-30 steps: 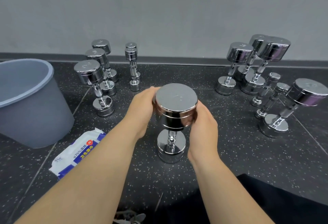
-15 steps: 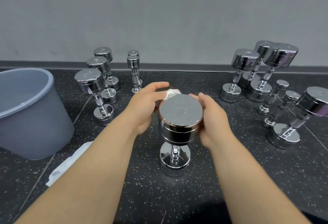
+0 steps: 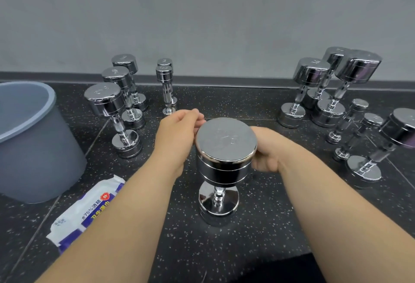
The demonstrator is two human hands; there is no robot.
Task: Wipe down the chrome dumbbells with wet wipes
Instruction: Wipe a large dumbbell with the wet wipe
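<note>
A large chrome dumbbell (image 3: 225, 161) with round, flat-faced heads stands on end on the black speckled floor (image 3: 258, 226), in the middle of the view just in front of the person. Its long axis is vertical: one head sits on the floor, the knurled handle rises straight up from it, and the other head faces up at the camera.

The left hand (image 3: 177, 139) is against the far-left rim of the upper head with its fingers (image 3: 194, 115) curled in tight. Whether they pinch anything is hidden, so I cannot tell. The right hand (image 3: 267, 150) grips the right side of the same head, its fingers wrapped round the chrome and out of sight behind it.

A white and blue pack of wet wipes (image 3: 89, 211) lies flat on the floor at near left, partly under the left forearm. A grey plastic bin (image 3: 33, 148) stands beside it at the left edge. More chrome dumbbells stand upright in a cluster at far left (image 3: 105, 101) and another at far right (image 3: 312, 74), near the grey wall (image 3: 202, 13).
</note>
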